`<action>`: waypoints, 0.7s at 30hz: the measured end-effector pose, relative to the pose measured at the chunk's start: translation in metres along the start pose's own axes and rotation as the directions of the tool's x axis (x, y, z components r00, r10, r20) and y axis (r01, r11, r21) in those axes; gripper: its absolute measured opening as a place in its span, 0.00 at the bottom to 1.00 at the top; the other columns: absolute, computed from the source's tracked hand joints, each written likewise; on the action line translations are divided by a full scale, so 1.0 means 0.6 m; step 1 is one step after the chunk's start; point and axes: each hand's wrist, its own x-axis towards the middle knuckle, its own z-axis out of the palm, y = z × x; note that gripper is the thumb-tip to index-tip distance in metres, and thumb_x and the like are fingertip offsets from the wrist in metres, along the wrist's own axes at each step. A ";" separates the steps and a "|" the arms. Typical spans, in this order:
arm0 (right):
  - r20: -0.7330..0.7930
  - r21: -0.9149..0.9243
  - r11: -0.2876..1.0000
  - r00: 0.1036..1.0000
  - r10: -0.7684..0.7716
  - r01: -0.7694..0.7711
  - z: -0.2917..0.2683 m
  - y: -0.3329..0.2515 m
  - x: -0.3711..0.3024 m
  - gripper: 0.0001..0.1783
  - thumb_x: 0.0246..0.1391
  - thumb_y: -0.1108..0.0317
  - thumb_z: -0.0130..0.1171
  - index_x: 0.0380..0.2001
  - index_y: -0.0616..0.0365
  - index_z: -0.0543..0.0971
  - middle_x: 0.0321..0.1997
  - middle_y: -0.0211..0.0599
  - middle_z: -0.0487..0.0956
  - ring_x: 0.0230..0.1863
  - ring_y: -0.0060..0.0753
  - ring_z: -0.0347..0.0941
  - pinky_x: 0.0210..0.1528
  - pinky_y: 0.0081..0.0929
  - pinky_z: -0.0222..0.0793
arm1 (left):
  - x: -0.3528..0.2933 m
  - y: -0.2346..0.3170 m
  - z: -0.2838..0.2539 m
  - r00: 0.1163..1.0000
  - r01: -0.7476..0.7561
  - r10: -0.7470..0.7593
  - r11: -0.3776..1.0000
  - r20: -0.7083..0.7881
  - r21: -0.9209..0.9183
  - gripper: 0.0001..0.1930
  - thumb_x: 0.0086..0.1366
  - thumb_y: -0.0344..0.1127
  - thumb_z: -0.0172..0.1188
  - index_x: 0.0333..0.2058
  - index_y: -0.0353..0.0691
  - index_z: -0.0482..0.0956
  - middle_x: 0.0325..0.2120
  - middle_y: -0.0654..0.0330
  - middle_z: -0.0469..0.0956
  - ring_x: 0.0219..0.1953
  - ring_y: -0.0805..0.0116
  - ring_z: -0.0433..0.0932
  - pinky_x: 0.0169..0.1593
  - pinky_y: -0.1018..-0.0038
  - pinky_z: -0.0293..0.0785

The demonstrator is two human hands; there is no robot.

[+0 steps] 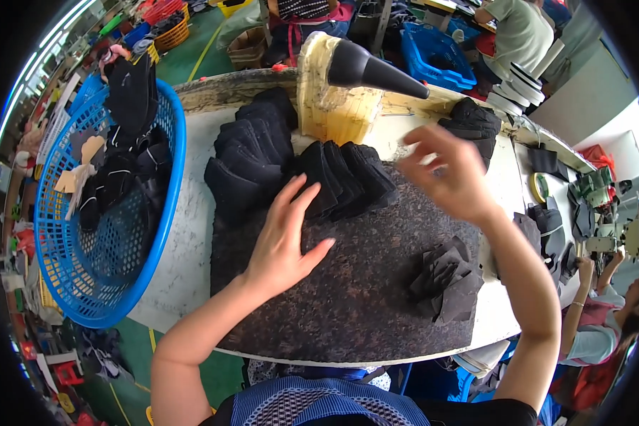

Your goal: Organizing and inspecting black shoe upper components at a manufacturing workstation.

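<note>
My left hand [280, 245] is open, thumb and fingers spread. Its fingertips are at the near edge of a fanned row of black fabric pieces [351, 177] on the dark speckled board [319, 298]. More overlapping black pieces [245, 153] lie just left of that row. My right hand [451, 174] is raised to the right of the row, slightly blurred, its fingers bent and apart with nothing visible in them. Beyond the rows stands a yellow, tape-wrapped block [341, 113] bearing a smooth black tapered form [369, 71] that points right.
A blue plastic basket [177, 163] with black pieces stands left of the table. Thin dark pieces [447, 280] lie in a loose pile at the board's right. Another black stack [472, 121] sits far right. A co-worker [596, 319] works at the right; a blue crate [437, 57] is behind.
</note>
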 end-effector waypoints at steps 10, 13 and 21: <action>0.222 0.227 0.964 0.971 0.088 -0.139 0.154 -0.048 -0.105 0.20 0.65 0.69 0.58 0.57 0.63 0.78 0.49 0.47 0.82 0.51 0.42 0.81 0.54 0.35 0.77 | -0.069 0.044 -0.010 0.989 -0.146 0.148 0.982 -0.008 0.122 0.35 0.50 0.25 0.70 0.60 0.49 0.80 0.68 0.52 0.67 0.68 0.46 0.66 0.70 0.52 0.58; -0.015 0.013 0.995 0.995 -0.097 0.097 0.147 -0.045 -0.126 0.20 0.59 0.75 0.61 0.55 0.61 0.79 0.49 0.47 0.80 0.51 0.45 0.80 0.54 0.36 0.77 | -0.112 0.035 -0.010 0.988 -0.142 0.144 0.988 -0.048 0.054 0.35 0.55 0.25 0.69 0.64 0.44 0.75 0.70 0.50 0.66 0.72 0.44 0.63 0.72 0.52 0.58; 0.014 -0.091 0.861 0.865 -0.501 0.500 0.158 -0.162 -0.104 0.19 0.47 0.75 0.75 0.44 0.59 0.84 0.46 0.40 0.83 0.48 0.45 0.79 0.54 0.39 0.75 | -0.112 0.010 -0.023 0.981 -0.148 0.080 0.898 -0.178 -0.413 0.49 0.57 0.19 0.68 0.74 0.36 0.51 0.71 0.45 0.63 0.74 0.47 0.62 0.75 0.56 0.60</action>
